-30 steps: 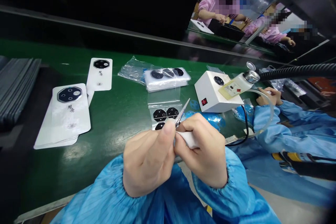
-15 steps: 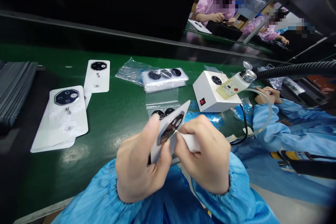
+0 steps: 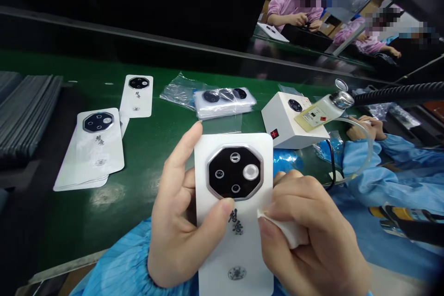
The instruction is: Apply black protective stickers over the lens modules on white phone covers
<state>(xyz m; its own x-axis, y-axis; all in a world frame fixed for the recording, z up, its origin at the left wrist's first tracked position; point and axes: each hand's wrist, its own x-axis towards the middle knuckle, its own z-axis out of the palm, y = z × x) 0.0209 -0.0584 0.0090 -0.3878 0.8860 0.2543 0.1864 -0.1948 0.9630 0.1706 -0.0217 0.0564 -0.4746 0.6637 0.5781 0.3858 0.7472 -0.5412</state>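
A broad green work surface [image 3: 152, 166] bore a white box-shaped device with a red switch [image 3: 277, 125], taken here as landmark. Nearer the wearer than the device, and to its left, stood a white, round-cornered rectangular panel [image 3: 237, 252], printed face toward the viewer. Its long axis ran nearly straight away from the wearer, the black octagon with silver rim [image 3: 236, 173] at the far end. The left hand [image 3: 183, 226], part open, gripped the panel's device-remote edge: thumb on the face below the octagon, index finger extended. The right hand [image 3: 312, 226], on the device-side edge, was curled tightly around a folded white cloth-like piece [image 3: 291, 231]; its contact with the panel was uncertain. The panel was judged light, thin, stiff and somewhat slippery, best held by its long edges, the glossy octagon marking easily.
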